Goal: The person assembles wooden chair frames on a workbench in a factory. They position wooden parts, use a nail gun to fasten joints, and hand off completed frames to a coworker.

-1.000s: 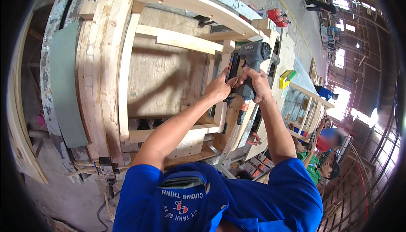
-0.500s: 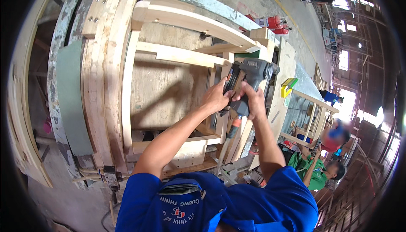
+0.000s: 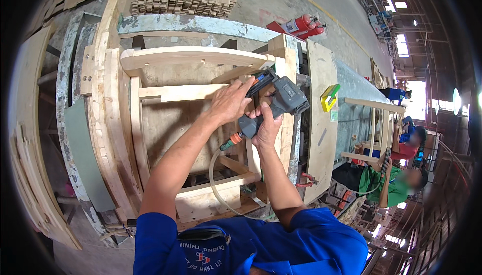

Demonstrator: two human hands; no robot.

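Note:
A black pneumatic nail gun (image 3: 287, 96) lies tilted over the right end of a pale wooden frame (image 3: 196, 56). My right hand (image 3: 267, 128) is wrapped round its handle, where an orange and green coupling (image 3: 232, 140) joins a clear air hose (image 3: 213, 172). My left hand (image 3: 228, 102) is stretched out against the gun's long magazine, above the frame's middle rail (image 3: 183, 92); its fingers look extended. The gun's nose is partly hidden at the frame's upper right corner.
The frame sits in a wooden jig (image 3: 108, 124) on a worn metal bench (image 3: 186, 23). Right of it lie a yellow-green block (image 3: 329, 98) and red pliers (image 3: 307, 179). Red fire extinguishers (image 3: 301, 26) and stacked slats (image 3: 183, 4) are beyond. A person in green (image 3: 384, 187) works at right.
The nail gun has turned, its handle end swinging left and its hose coupling now pointing lower left. My left hand's fingers have straightened along the magazine. The whole view has shifted.

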